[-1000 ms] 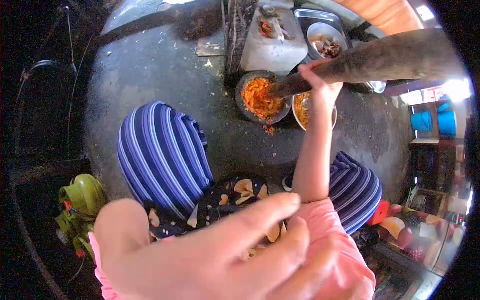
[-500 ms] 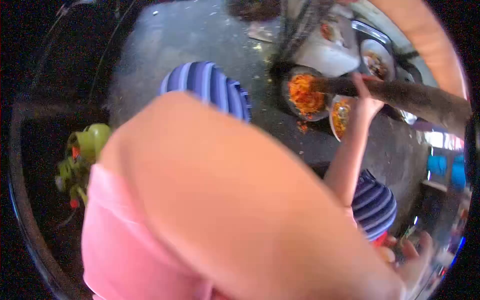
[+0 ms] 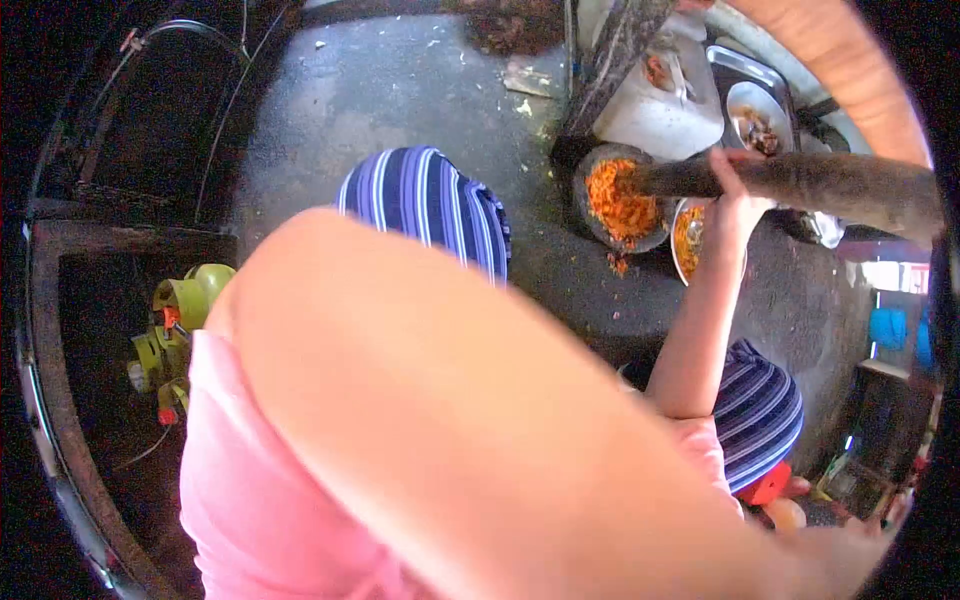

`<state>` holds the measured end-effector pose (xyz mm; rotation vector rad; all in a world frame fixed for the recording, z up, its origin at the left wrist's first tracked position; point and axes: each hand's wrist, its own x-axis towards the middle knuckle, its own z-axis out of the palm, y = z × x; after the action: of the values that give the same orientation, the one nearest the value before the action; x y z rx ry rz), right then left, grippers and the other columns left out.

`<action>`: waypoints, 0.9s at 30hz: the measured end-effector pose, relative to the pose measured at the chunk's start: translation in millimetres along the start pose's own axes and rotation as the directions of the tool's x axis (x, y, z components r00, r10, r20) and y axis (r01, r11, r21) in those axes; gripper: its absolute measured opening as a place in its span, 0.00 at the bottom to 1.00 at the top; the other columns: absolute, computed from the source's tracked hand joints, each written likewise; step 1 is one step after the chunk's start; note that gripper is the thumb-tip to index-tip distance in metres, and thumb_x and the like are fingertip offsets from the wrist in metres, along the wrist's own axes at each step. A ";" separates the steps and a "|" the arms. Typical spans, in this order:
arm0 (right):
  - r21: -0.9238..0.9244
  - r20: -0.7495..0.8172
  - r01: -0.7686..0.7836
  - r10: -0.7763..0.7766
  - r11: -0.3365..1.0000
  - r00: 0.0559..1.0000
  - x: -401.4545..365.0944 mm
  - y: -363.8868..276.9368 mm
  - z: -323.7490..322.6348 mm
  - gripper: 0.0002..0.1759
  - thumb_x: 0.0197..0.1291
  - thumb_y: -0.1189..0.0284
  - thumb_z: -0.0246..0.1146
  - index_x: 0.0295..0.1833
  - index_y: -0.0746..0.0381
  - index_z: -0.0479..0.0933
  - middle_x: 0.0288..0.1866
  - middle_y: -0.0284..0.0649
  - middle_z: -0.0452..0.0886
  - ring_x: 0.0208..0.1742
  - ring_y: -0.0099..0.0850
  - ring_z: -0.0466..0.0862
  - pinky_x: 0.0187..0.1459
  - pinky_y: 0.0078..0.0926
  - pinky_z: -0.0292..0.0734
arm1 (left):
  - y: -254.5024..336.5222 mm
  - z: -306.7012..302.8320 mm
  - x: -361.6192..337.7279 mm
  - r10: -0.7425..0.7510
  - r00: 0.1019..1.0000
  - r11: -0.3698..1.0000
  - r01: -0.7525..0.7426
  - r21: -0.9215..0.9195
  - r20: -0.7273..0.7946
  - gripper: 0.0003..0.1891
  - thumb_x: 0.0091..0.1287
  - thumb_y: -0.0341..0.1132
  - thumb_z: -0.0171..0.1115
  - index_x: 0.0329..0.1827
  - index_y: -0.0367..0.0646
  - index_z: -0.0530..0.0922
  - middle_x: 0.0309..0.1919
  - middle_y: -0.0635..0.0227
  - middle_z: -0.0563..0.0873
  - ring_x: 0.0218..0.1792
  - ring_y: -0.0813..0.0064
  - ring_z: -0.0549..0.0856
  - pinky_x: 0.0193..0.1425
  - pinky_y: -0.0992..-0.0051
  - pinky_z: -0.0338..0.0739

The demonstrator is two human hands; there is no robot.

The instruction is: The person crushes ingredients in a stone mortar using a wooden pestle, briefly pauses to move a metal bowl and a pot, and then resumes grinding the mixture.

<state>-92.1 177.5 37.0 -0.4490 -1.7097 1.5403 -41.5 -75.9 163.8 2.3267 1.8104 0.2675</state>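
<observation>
A grey, worn floor point(image 3: 380, 100) spreads beyond the person's knees, with scattered bits on it and a dark beam point(image 3: 615, 75) along its right side. A wide stretch of that floor runs left of the stone mortar point(image 3: 590, 225), and more lies between the mortar and the striped cloth point(image 3: 425, 200) over the left knee. On the far side room is tight: a pale block point(image 3: 665, 115) stands just beyond the rim, with a metal tray point(image 3: 745, 65) holding a white bowl point(image 3: 740, 95) beside it. A second bowl point(image 3: 741, 272) with orange-yellow food sits close by the mortar's right side.

The mortar holds coarse orange mash point(image 3: 620, 205), some of it spilled past the near rim. The wooden pestle point(image 3: 830, 185) has its narrow end in the mash; its long axis runs across the view to the right, tilting slightly down the frame, and its thick end reaches the view's dark edge.

The right hand point(image 3: 738, 198) has its fingers wrapped around the pestle, over the second bowl. The left arm crosses the near view, blurred; the left hand point(image 3: 850, 553) is at lower right, near a red object point(image 3: 767, 484), its fingers too unclear to tell open from closed.
</observation>
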 end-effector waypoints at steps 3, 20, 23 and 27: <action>-0.059 0.013 -0.056 0.057 0.997 0.998 -1.7 76.1 3.0 0.13 0.35 0.84 0.67 0.28 0.62 0.71 0.28 0.33 0.74 0.32 0.27 0.73 0.40 0.24 0.70 | -12.3 9.6 -6.4 -0.076 0.991 0.997 0.078 -0.019 0.112 0.17 0.53 0.40 0.58 0.48 0.58 0.76 0.42 0.78 0.79 0.38 0.79 0.77 0.43 0.72 0.74; 0.031 -0.172 -0.169 0.172 0.985 0.970 -3.2 141.5 -36.8 0.17 0.36 0.85 0.68 0.34 0.63 0.71 0.29 0.33 0.74 0.32 0.26 0.72 0.43 0.25 0.71 | -151.0 -19.6 3.3 -0.595 0.799 0.792 0.565 -0.232 -0.089 0.25 0.53 0.28 0.57 0.58 0.42 0.69 0.46 0.50 0.78 0.45 0.53 0.79 0.50 0.64 0.73; 0.169 -0.181 -0.044 0.075 0.985 0.981 -5.3 81.3 -24.3 0.14 0.38 0.85 0.69 0.31 0.63 0.73 0.29 0.34 0.75 0.33 0.26 0.73 0.41 0.24 0.71 | -227.5 34.7 -7.6 -0.742 0.670 0.659 0.720 -0.216 -0.030 0.25 0.54 0.32 0.58 0.58 0.39 0.69 0.48 0.52 0.79 0.49 0.57 0.78 0.53 0.66 0.72; 0.083 -0.086 0.095 -0.088 0.992 0.992 29.9 -10.8 -28.8 0.11 0.38 0.83 0.69 0.27 0.64 0.74 0.26 0.34 0.76 0.30 0.24 0.74 0.37 0.22 0.69 | -242.1 42.6 -19.7 -0.694 0.389 0.459 0.887 -0.044 0.606 0.28 0.53 0.37 0.60 0.58 0.38 0.68 0.46 0.53 0.80 0.47 0.60 0.80 0.51 0.67 0.73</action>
<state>-87.5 215.9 55.4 -0.3788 -1.5724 1.5024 -262.5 -37.9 61.1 0.8690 2.0919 -0.1617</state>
